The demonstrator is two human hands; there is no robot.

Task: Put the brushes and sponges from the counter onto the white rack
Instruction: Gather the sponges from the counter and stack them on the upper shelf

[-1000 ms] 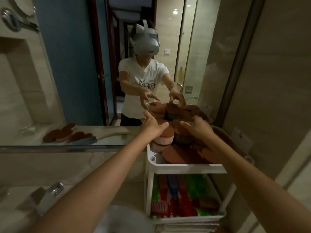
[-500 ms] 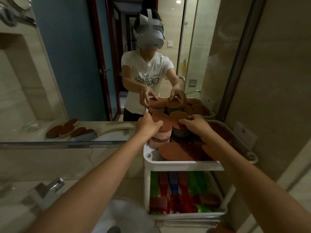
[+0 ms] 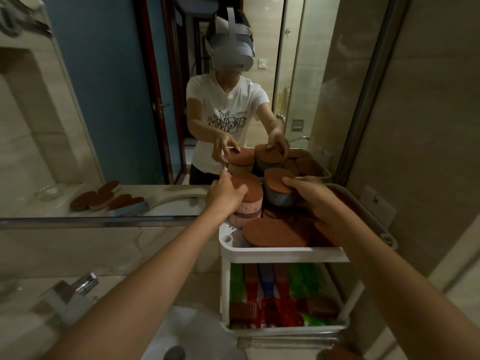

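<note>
A white rack (image 3: 283, 254) stands at the right of the counter, against the mirror. Its top tray holds several brown-topped sponges. My left hand (image 3: 224, 194) rests on a stack of pink sponges (image 3: 246, 203) at the tray's back left, fingers curled over the top one. My right hand (image 3: 310, 194) grips a blue sponge with a brown top (image 3: 279, 194) that sits on the pile at the back. A large brown sponge (image 3: 275, 233) lies flat near the tray's front. The lower tray holds several red, blue and green brushes (image 3: 270, 294).
The mirror (image 3: 109, 100) shows a person wearing a headset and several sponges reflected on the far counter (image 3: 109, 200). A chrome tap (image 3: 70, 294) and a white basin (image 3: 189, 336) lie at the lower left. A tiled wall (image 3: 428, 126) closes off the right side.
The view has tilted down and moved closer. My right hand has closed around the blue sponge on the pile, and my left hand has settled onto the pink stack.
</note>
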